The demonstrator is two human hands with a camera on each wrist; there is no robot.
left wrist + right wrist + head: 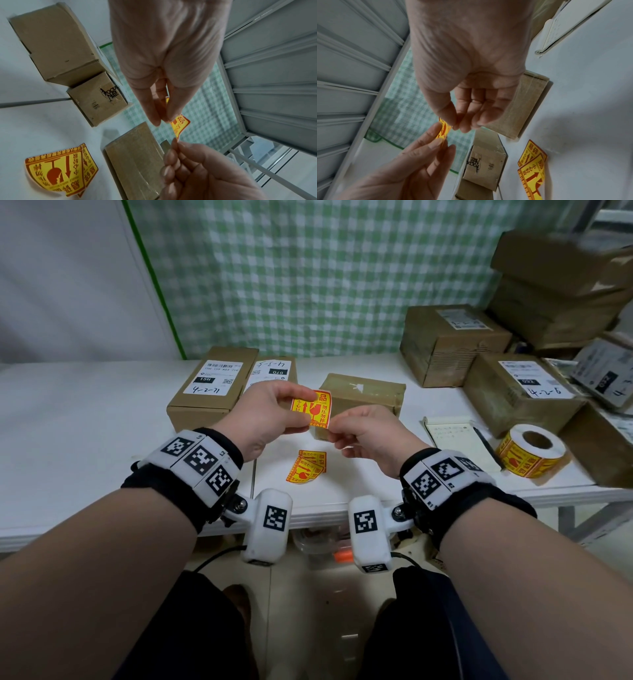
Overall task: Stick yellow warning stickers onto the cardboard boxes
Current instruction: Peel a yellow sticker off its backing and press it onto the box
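Note:
A yellow warning sticker [312, 409] with red print hangs in the air above the white table [85, 419], held between both hands. My left hand [270, 412] pinches its left edge between thumb and fingers. My right hand [359, 433] pinches its lower right corner [176, 134]. In the right wrist view the sticker [444, 130] shows edge-on between the two hands. Just behind it lies a flat taped cardboard box [366, 395]. Two loose yellow stickers [306, 467] lie overlapped on the table below my hands. A labelled cardboard box [209, 388] stands to the left.
A roll of yellow stickers [531, 450] sits at the right beside a notepad [455, 440] with a pen. Several larger cardboard boxes [452, 344] are stacked at the back right. A second labelled box [274, 371] stands behind my left hand. A green checked curtain hangs behind.

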